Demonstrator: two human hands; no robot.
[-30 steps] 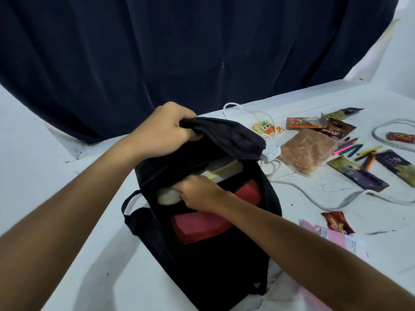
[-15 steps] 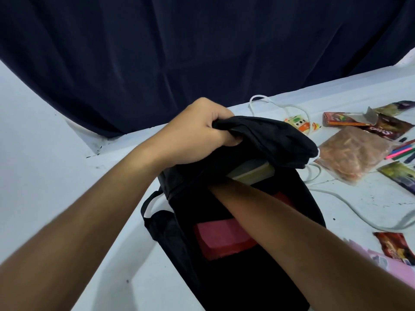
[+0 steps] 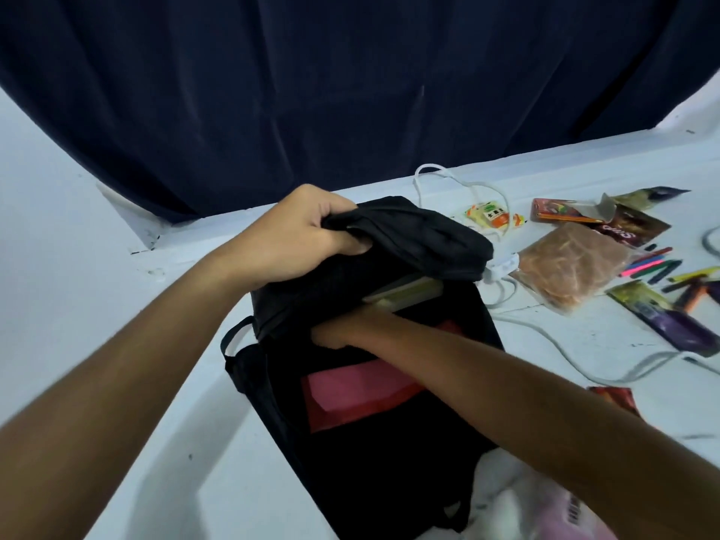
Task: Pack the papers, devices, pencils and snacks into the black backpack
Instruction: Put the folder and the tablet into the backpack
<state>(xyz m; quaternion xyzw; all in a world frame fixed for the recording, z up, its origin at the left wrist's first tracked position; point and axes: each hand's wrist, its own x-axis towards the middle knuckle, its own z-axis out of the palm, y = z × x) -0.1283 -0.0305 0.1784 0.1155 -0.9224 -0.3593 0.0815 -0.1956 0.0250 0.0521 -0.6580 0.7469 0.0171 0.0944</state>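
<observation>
We saw the backpack lying on the white table, its top end away from us. The left hand gripped the bag's upper flap, fingers curled over the bunched black cloth and thumb tucked beneath it, lifting the flap off the opening. The right hand reached into the opening below that flap; only its back and wrist showed, so we could not tell how its fingers lay or whether they held anything. A flat pale slab, a book or device, poked out just under the flap, above the right wrist. A red folder showed inside the bag, below the right forearm. To the right, apart from the bag, lay a clear bag of snacks, several dark snack packets, a scatter of pencils, a small orange-and-white packet and a white cable. Pink paper lay at the bottom edge, beside the bag. A dark curtain hung behind.
</observation>
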